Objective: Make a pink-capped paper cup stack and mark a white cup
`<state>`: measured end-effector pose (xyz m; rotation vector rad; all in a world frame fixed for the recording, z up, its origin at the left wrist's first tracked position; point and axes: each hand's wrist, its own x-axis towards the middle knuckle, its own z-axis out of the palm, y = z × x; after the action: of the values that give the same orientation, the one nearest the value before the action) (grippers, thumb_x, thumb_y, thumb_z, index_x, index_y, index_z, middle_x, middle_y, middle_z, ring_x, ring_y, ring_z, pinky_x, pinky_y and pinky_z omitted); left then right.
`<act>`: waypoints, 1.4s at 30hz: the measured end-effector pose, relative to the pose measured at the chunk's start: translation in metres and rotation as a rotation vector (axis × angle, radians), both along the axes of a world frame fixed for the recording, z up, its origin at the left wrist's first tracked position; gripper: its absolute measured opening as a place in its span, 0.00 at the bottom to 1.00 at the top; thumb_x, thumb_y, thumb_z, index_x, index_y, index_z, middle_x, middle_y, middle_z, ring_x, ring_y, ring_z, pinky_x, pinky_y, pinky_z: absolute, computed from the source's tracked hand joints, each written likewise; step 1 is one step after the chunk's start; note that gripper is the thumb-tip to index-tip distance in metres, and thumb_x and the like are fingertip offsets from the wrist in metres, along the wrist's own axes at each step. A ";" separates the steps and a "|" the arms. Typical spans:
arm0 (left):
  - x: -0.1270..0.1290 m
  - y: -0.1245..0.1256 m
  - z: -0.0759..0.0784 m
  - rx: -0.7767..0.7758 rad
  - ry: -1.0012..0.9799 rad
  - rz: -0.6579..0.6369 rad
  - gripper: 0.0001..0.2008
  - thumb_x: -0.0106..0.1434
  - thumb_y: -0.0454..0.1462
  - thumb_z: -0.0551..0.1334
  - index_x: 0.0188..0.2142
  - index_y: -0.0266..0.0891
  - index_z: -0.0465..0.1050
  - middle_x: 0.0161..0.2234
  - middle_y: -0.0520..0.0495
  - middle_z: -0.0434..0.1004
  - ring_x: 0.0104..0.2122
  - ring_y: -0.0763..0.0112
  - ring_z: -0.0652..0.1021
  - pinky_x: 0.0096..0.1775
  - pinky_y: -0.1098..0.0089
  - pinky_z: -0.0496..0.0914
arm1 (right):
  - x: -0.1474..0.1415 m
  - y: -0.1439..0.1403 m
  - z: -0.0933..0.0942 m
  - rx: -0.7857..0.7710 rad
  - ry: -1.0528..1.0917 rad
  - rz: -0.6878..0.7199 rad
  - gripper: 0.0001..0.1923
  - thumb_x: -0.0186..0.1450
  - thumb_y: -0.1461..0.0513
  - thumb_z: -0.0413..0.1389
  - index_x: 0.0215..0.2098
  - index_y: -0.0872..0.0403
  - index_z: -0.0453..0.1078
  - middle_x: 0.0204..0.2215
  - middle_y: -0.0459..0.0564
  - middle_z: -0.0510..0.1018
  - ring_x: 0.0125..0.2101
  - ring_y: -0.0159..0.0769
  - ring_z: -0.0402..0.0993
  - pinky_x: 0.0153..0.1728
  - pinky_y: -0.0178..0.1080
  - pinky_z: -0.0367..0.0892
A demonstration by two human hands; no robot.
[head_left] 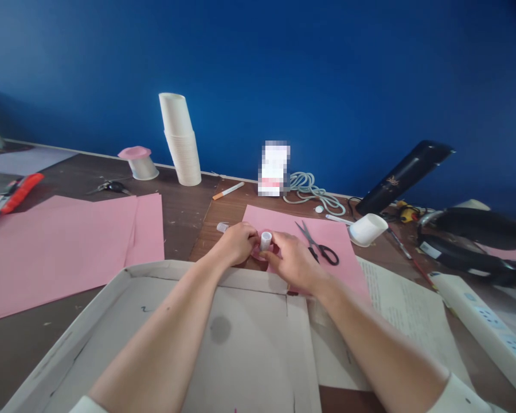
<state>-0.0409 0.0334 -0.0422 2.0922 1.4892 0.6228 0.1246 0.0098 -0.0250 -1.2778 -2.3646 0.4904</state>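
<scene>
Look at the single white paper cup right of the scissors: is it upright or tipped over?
Tipped over. The paper cup lies on its side on the table, beside the scissors.

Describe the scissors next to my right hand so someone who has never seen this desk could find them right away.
Start at the pink sheet lying on the brown table under the blue wall. The scissors lie on it just right of the right hand, blades open and pointing away. Their black handles set them apart from the white cup tipped on its side further right.

A small white tube stands up on a pink paper piece, at 12 o'clock.
</scene>
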 end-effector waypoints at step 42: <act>-0.002 -0.010 0.000 -0.019 -0.075 -0.035 0.23 0.49 0.47 0.66 0.44 0.41 0.75 0.42 0.44 0.74 0.38 0.63 0.74 0.39 0.68 0.66 | 0.033 0.013 0.002 -0.938 1.287 -0.153 0.08 0.57 0.60 0.62 0.36 0.53 0.75 0.32 0.44 0.76 0.30 0.25 0.73 0.36 0.29 0.74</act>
<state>-0.0426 0.0231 -0.0425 2.0534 1.4087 0.6629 0.1574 0.0225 -0.0233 -0.8933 -0.9092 1.8026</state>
